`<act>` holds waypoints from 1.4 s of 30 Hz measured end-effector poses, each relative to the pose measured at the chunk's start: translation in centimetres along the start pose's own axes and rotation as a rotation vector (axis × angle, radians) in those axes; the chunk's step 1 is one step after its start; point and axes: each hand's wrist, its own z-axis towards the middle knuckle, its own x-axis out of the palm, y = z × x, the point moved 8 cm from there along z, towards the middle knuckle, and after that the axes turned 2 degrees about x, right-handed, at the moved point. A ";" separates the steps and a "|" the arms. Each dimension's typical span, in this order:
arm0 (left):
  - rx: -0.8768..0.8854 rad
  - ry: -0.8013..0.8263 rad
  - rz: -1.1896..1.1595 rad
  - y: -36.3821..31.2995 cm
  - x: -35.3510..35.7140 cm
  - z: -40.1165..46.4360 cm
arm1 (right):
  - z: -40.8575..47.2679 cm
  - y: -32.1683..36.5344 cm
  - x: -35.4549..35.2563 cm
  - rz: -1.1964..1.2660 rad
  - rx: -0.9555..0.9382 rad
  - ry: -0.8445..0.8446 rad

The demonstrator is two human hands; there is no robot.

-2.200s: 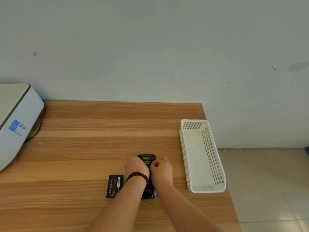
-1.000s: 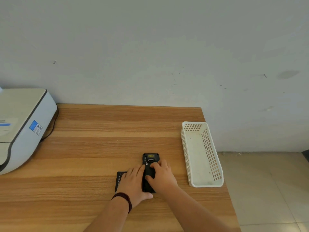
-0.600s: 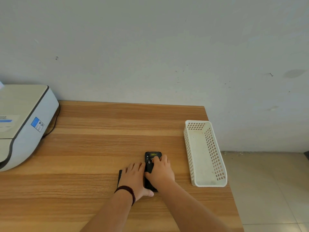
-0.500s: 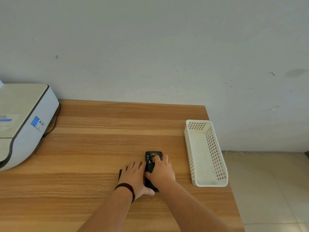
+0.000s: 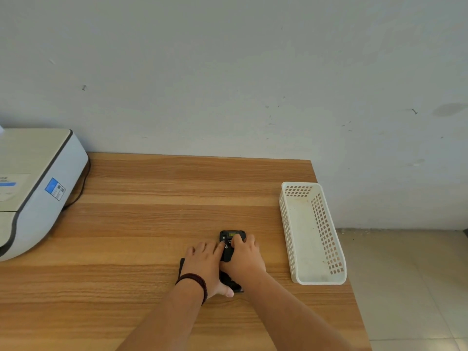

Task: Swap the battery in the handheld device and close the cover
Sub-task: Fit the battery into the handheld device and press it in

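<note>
A black handheld device (image 5: 229, 245) lies face down on the wooden table (image 5: 152, 198), its far end with a small yellow label showing. My right hand (image 5: 244, 259) lies on top of it, fingers curled over its right side and back. My left hand (image 5: 203, 262), with a dark bead bracelet at the wrist, rests flat against the device's left side, thumb at its near end. A black battery (image 5: 181, 267) lies on the table under my left hand; only its left edge shows. The back cover itself is hidden by my hands.
A white perforated plastic basket (image 5: 314, 236) stands to the right of the device, near the table's right edge. A white and grey printer (image 5: 33, 188) with a cable sits at the far left. Beyond the right edge lies tiled floor.
My left hand went from gripping the device from above to lying flat beside it, over the battery. My right hand spread over the device's back. Both have barely moved in the last half second.
</note>
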 end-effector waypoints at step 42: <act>-0.056 -0.101 -0.084 -0.7 -0.7 -2.7 | -2.2 -3.3 -5.6 -0.093 0.136 -0.081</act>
